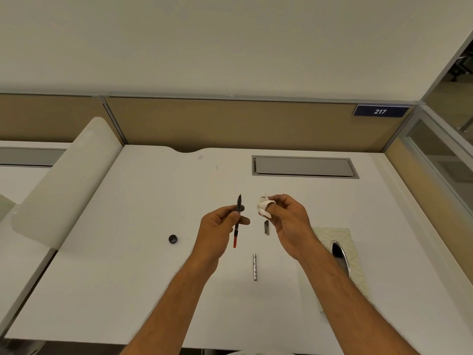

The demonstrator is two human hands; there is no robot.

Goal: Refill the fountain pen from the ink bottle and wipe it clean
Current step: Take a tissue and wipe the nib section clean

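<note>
My left hand (220, 224) grips the fountain pen's inner section (238, 219), a thin dark piece held upright with its nib pointing away and a red converter at the low end. My right hand (286, 219) pinches a crumpled white tissue (263, 207) a short way right of the nib, not touching it. On the white desk (128, 278) lie a silver pen barrel (255, 267), a dark pen cap (266, 226) and a small round black bottle cap (173, 238). I see no ink bottle itself.
A pale patterned tissue box (340, 242) with a shiny oval opening sits right of my right forearm. A grey cable hatch (304, 166) is set into the desk at the back. Beige partition panels (230, 121) close the back and right; a frosted divider (69, 180) stands left.
</note>
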